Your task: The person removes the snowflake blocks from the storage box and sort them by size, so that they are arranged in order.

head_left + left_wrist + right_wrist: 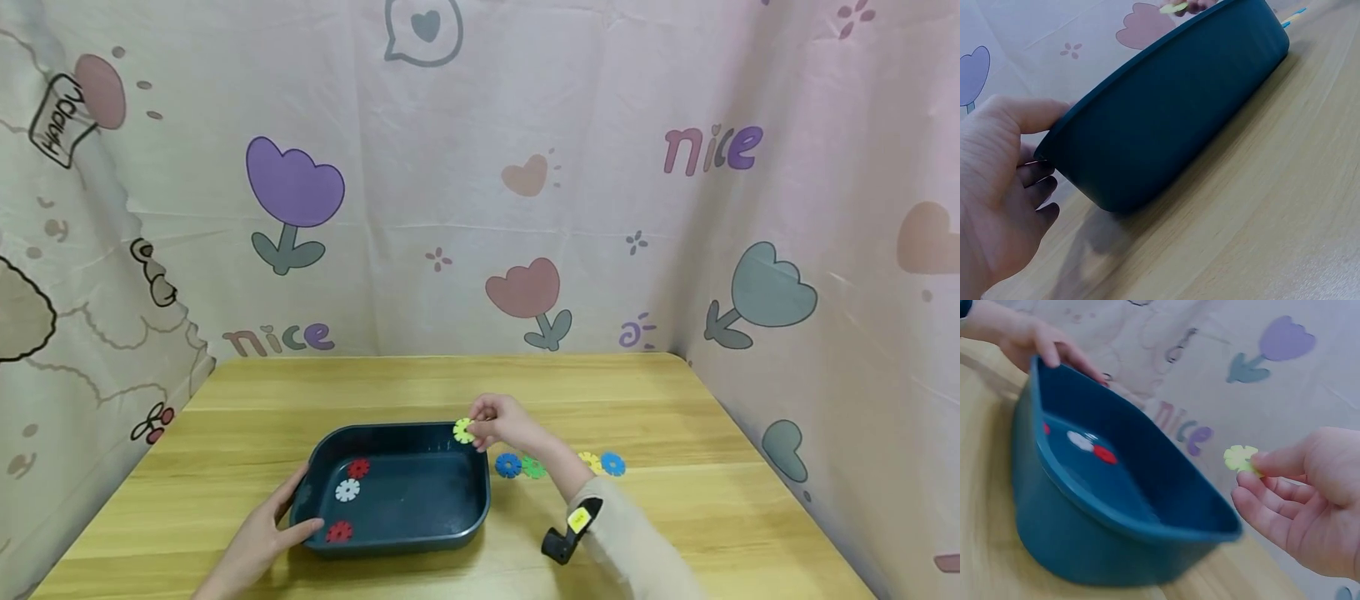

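Observation:
A dark teal plastic basin (405, 546) stands on the table, with two red snowflake discs and a white snowflake disc (347, 490) on its floor. My left hand (258, 533) grips the basin's left end, thumb over the rim and fingers against the outside, as the left wrist view also shows. Above the basin's far right corner, my right hand (504, 423) pinches a yellow-green snowflake disc (1239, 459) between thumb and fingertips. In the right wrist view that disc is held apart from the basin's rim.
Right of the basin, a row of snowflake discs lies on the wooden table (720, 500): a blue disc (508, 465), a green disc (533, 467), a yellow disc (590, 461) and another blue disc (613, 464). My right forearm passes over this row. A printed curtain (420, 292) hangs behind.

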Demonstrator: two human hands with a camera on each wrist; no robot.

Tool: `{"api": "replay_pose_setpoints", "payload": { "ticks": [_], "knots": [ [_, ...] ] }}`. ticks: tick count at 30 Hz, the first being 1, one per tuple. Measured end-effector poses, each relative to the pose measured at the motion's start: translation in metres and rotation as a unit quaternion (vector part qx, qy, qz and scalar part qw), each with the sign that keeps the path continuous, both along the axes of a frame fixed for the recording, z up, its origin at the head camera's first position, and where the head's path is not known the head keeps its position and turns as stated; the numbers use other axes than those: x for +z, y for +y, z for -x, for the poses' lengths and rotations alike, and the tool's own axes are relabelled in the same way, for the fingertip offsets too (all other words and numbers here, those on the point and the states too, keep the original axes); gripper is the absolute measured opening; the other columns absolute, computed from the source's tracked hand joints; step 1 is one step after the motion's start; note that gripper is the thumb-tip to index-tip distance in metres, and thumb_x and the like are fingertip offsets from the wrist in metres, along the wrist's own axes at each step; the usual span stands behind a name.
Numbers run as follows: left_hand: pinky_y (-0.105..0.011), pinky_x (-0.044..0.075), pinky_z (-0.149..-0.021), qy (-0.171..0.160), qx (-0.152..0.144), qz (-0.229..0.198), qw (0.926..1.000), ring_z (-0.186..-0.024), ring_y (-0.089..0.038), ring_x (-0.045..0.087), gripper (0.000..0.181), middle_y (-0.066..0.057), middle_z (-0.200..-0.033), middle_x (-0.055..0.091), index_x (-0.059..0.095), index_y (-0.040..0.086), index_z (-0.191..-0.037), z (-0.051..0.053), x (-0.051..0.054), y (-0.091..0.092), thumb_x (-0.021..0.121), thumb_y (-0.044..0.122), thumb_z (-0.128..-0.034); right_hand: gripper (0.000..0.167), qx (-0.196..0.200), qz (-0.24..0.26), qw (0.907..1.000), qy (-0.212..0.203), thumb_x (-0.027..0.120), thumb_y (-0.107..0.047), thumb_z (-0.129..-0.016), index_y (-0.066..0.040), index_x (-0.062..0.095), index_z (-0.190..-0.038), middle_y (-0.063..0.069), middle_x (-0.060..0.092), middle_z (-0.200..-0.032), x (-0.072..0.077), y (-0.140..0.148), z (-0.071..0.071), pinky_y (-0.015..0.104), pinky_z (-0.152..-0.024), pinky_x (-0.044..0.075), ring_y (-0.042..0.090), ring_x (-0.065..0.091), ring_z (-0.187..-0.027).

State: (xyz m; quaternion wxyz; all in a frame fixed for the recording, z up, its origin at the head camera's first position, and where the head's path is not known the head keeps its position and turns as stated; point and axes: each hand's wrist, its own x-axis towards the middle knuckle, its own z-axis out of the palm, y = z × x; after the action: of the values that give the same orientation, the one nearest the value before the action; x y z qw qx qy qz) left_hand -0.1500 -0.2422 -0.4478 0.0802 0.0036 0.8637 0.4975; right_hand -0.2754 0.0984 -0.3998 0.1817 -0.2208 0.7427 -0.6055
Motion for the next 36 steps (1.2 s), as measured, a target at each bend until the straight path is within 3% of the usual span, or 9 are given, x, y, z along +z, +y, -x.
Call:
{"api": "replay_pose_setpoints", "payload": {
  "ticks": [6,12,22,27,31,36],
  "knots": [
    [-0.064,0.023,-0.1,0.005,-0.002,0.006,1.0,-0.13,-0.053,0.018,0.085,-0.034,-0.147,0.012,0.011,0.0,-0.148,0.001,-0.001,-0.001,0.065,0.025,-0.0868,0.013,-0.045,-0.009,0.9989,-0.008,0.059,0.001,-0.087,0.006,0.052,-0.097,0.004,0.054,-0.073,-0.004,0.042,0.005,0.023,-0.056,0.048,0.015,0.054,-0.061],
    [-0.065,0.024,-0.098,-0.005,0.002,0.006,1.0,-0.13,-0.052,0.02,0.084,-0.033,-0.147,0.012,0.011,0.001,-0.148,-0.001,-0.005,-0.003,0.064,0.026,-0.0878,0.015,-0.1,-0.038,0.9943,0.003,0.06,-0.002,-0.087,0.005,0.052,-0.097,0.003,0.054,-0.074,-0.011,0.082,0.003,0.026,-0.057,0.046,0.014,0.052,-0.065],
    [-0.065,0.023,-0.099,0.006,-0.001,0.003,1.0,-0.13,-0.052,0.019,0.084,-0.032,-0.147,0.013,0.012,0.0,-0.148,0.001,-0.001,-0.002,0.064,0.024,-0.0873,0.017,-0.218,-0.063,0.9739,0.003,0.063,-0.006,-0.086,0.004,0.055,-0.097,0.002,0.056,-0.075,-0.028,0.149,0.001,0.029,-0.061,0.048,0.019,0.055,-0.071],
    [-0.065,0.022,-0.099,0.006,-0.002,0.004,1.0,-0.13,-0.052,0.019,0.084,-0.033,-0.147,0.013,0.011,0.0,-0.148,0.0,0.0,-0.001,0.064,0.024,-0.0874,0.017,-0.248,-0.052,0.9673,-0.005,0.061,-0.002,-0.087,0.008,0.055,-0.098,0.003,0.056,-0.073,-0.035,0.176,-0.006,0.026,-0.057,0.048,0.015,0.053,-0.065],
    [-0.066,0.021,-0.099,0.0,-0.003,0.007,1.0,-0.13,-0.053,0.017,0.084,-0.033,-0.147,0.011,0.01,0.0,-0.148,0.002,-0.001,-0.002,0.063,0.025,-0.0879,0.016,-0.267,-0.031,0.9625,-0.037,0.06,0.0,-0.087,0.009,0.053,-0.098,0.003,0.057,-0.073,-0.041,0.194,-0.011,0.024,-0.057,0.05,0.013,0.055,-0.064],
    [-0.066,0.02,-0.099,-0.004,-0.005,0.007,1.0,-0.13,-0.053,0.016,0.084,-0.033,-0.147,0.01,0.01,-0.001,-0.148,0.002,-0.001,-0.002,0.063,0.025,-0.0882,0.014,-0.296,-0.04,0.9527,-0.057,0.059,0.001,-0.087,0.009,0.051,-0.097,0.004,0.057,-0.073,-0.05,0.214,-0.015,0.024,-0.056,0.051,0.013,0.055,-0.064]
  ]
}}
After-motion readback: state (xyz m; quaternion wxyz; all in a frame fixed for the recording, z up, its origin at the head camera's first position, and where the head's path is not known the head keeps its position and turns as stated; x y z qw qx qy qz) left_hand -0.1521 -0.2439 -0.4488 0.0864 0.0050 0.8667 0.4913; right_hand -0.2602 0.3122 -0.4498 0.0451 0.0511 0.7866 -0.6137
